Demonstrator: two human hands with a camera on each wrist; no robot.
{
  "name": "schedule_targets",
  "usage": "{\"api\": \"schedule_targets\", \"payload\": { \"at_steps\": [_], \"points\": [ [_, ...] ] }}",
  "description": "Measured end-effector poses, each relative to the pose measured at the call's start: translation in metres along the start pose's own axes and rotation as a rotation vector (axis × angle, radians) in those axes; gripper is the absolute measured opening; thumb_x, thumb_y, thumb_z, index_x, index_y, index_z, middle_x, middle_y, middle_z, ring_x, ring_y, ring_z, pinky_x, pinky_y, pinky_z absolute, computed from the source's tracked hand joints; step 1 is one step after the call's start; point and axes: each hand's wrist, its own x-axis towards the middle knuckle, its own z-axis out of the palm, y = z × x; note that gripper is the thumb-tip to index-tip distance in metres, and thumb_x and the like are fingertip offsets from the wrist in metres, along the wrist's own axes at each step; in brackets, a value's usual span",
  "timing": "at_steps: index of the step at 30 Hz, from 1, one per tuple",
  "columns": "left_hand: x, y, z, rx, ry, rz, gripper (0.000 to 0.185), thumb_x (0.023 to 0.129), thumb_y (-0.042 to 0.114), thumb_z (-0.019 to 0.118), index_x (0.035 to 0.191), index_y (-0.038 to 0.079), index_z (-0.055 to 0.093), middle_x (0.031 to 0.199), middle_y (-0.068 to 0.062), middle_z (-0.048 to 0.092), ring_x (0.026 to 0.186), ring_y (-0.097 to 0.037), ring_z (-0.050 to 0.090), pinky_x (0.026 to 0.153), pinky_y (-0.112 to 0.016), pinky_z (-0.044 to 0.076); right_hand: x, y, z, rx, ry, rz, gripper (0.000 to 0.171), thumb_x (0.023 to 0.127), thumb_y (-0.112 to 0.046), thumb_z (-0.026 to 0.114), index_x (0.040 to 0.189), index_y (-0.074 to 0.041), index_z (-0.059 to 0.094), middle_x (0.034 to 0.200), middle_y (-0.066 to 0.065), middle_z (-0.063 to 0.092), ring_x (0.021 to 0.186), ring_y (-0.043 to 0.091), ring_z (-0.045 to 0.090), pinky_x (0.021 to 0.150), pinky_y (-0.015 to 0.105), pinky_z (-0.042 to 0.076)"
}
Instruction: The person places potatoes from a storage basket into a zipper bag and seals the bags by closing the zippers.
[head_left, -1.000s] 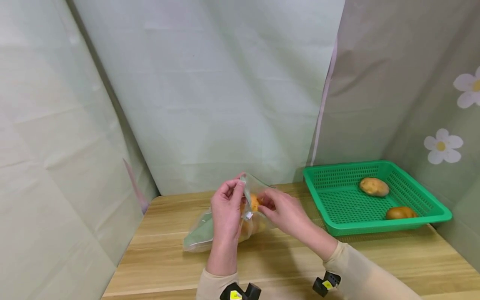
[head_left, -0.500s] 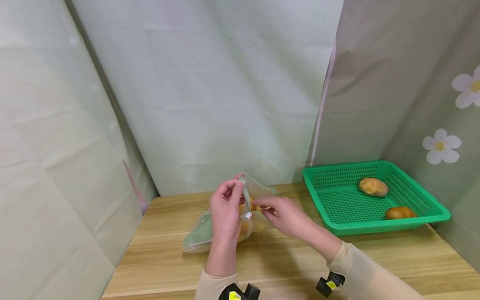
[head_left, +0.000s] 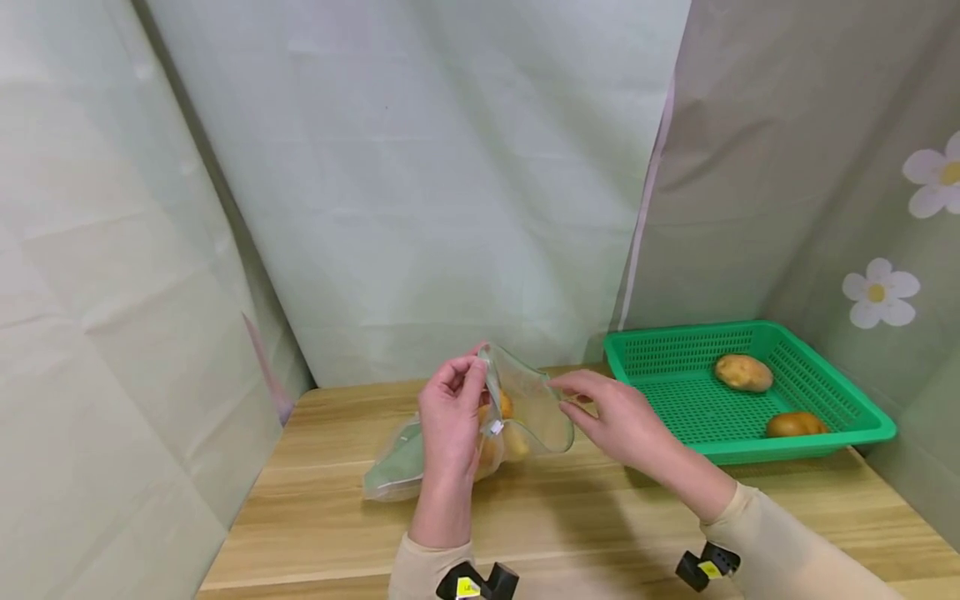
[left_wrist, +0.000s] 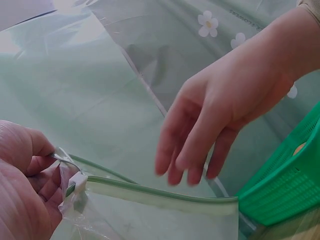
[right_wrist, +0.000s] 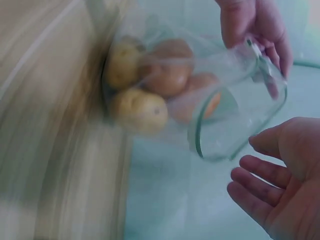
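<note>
We see a clear plastic bag (head_left: 480, 433) with a green zip strip lying on the wooden table (head_left: 600, 517), its mouth lifted and gaping toward the right; inside it we count several potatoes (right_wrist: 150, 85), yellowish and brown, bunched at the closed end, though the right wrist view is blurred and we cannot give an exact number. The left hand (head_left: 450, 417) pinches the bag at the top corner of its mouth, right by the small white slider (left_wrist: 75, 182), thumb and fingers curled on the plastic; that grip holds the rim up off the table. The right hand (head_left: 622, 412) is released and holds nothing; its fingers are straight and slightly spread, and its fingertips (left_wrist: 172, 167) sit just beside the far edge of the bag's mouth; from the left wrist view they hang just above the green zip strip, and we cannot tell whether they touch it. Both forearms wear beige sleeves (head_left: 780, 542), each with a small black and yellow device at the wrist. To the right of the bag, near the right hand, stands a green plastic basket (head_left: 862, 433) on the table; two more potatoes (head_left: 744, 372) lie in it, apart from each other. Pale green sheeting (head_left: 420, 183) hangs behind the table; the right-hand panel carries white flowers (head_left: 879, 290).
</note>
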Motion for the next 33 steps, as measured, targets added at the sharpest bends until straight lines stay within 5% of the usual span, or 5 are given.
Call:
{"api": "schedule_targets", "payload": {
  "at_steps": [6,12,33],
  "points": [
    [0.001,0.0,0.0,-0.012,-0.006,-0.006,0.015,0.105,0.006,0.076,0.105,-0.008,0.074,0.133,-0.012,0.077,0.084,-0.013,0.068,0.068,-0.021,0.056,-0.01,0.02,-0.028,-0.115,0.036,0.041,0.036,0.106,-0.017,0.077,0.142,-0.016,0.073,0.138,0.008,0.073,0.112,0.03,0.075,0.084,0.053,0.064],
    [0.001,0.0,0.001,-0.019,-0.004,-0.011,0.017,0.105,0.006,0.075,0.106,-0.011,0.073,0.133,-0.013,0.077,0.084,-0.012,0.068,0.067,-0.021,0.055,-0.023,0.052,-0.051,-0.222,0.027,0.102,0.043,0.106,-0.02,0.078,0.147,-0.012,0.069,0.147,0.018,0.068,0.131,0.046,0.065,0.092,0.065,0.06],
    [0.001,-0.002,0.002,-0.004,0.011,-0.021,0.015,0.106,0.006,0.075,0.106,-0.008,0.075,0.132,-0.011,0.078,0.083,-0.013,0.067,0.068,-0.021,0.057,-0.054,0.133,-0.104,-0.337,-0.045,0.283,0.073,0.107,-0.037,0.076,0.162,0.002,0.047,0.161,0.036,0.045,0.143,0.064,0.04,0.104,0.083,0.041]
  ]
}}
